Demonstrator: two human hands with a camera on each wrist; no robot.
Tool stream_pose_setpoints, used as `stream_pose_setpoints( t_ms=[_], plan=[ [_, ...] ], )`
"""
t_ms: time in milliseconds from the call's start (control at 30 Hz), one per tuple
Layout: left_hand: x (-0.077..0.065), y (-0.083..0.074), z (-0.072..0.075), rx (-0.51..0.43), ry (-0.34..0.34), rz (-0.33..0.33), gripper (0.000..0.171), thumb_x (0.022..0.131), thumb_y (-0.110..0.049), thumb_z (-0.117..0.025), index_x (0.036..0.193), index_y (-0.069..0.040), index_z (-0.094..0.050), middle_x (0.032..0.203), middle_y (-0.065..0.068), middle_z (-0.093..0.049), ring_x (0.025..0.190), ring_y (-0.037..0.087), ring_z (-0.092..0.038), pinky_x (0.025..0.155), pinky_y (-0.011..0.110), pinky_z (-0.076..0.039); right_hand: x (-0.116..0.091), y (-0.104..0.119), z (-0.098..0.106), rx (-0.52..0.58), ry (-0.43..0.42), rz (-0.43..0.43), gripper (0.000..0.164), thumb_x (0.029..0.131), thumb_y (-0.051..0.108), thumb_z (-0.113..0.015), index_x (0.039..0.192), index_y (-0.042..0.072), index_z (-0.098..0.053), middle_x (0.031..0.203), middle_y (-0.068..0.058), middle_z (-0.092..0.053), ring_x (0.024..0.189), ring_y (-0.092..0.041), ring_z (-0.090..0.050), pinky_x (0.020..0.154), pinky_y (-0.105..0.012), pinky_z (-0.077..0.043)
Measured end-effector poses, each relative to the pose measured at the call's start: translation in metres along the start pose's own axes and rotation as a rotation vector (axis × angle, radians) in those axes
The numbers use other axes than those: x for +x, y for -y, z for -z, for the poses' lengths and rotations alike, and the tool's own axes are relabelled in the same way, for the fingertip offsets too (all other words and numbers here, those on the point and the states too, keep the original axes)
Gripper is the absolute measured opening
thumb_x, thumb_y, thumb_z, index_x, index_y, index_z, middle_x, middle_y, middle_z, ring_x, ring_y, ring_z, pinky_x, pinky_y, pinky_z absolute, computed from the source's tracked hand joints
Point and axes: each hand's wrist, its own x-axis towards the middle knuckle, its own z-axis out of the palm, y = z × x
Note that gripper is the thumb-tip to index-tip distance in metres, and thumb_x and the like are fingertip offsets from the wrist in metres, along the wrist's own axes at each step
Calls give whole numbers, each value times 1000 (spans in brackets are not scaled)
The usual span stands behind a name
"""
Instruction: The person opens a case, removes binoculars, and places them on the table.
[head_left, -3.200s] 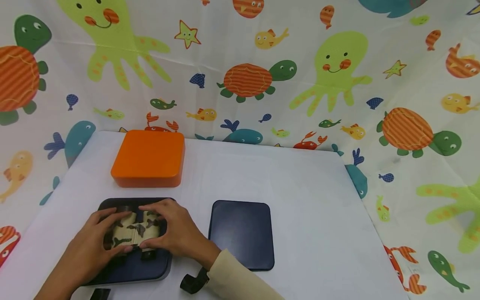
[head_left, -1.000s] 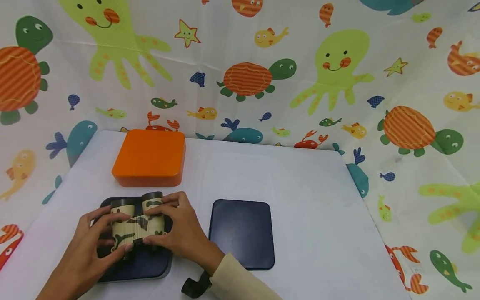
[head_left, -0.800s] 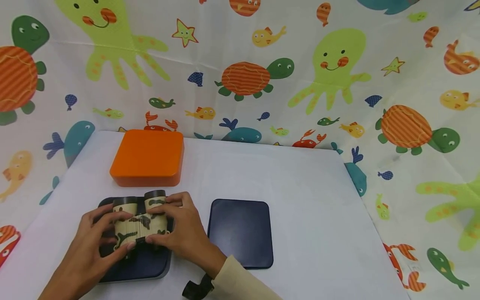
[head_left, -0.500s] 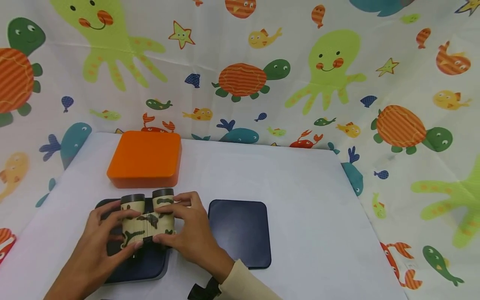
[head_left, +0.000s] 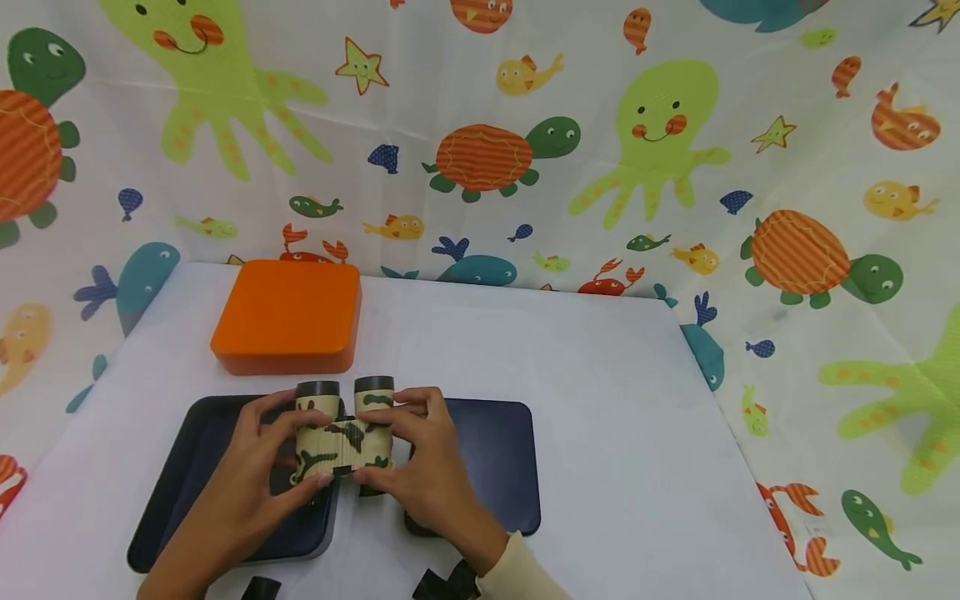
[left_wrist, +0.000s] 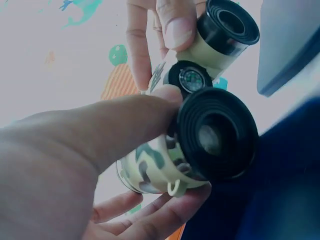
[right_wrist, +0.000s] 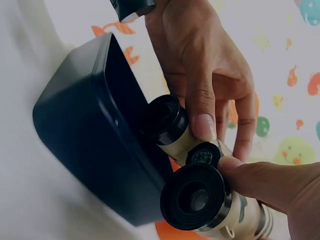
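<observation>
Both hands hold a pair of camouflage-patterned binoculars [head_left: 345, 446], raised over the right side of a dark blue open tin [head_left: 198, 442]. My left hand [head_left: 251, 475] grips the left barrel, thumb at the near end and fingers over the top and side. On the other barrel, my right hand [head_left: 435, 467] grips in the same way. Black eyepieces [left_wrist: 218, 135] face my body in the left wrist view. Between them sits a small round compass [right_wrist: 202, 156], seen in the right wrist view with the tin's outer wall [right_wrist: 80, 110] beyond.
A flat dark blue lid [head_left: 491, 467] lies on the white table [head_left: 600, 417], right of the tin and partly behind the right hand. An orange box [head_left: 288, 317] stands at the back left. Behind the table hangs a curtain [head_left: 420, 67] printed with sea animals.
At first the binoculars sat low inside the tin in both hands. They have been lifted out and carried right, now overlapping the tin's right edge. The tin, lid and orange box stayed put.
</observation>
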Motion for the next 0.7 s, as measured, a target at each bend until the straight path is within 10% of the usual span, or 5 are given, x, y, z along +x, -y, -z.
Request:
stream_pose_setpoints(
  t_ms=[700],
  plan=[
    [26,-39,-47,-88,38,-92,68,81,-11,-94,138,-27,-60,164,23,-27,113,30,-64,79,35,-64,-26,-28,45,124,-117,-132,61,75,9,-97,129,27,-77,144,-8,-46,138,-27,-53,105,-36,-58]
  ],
)
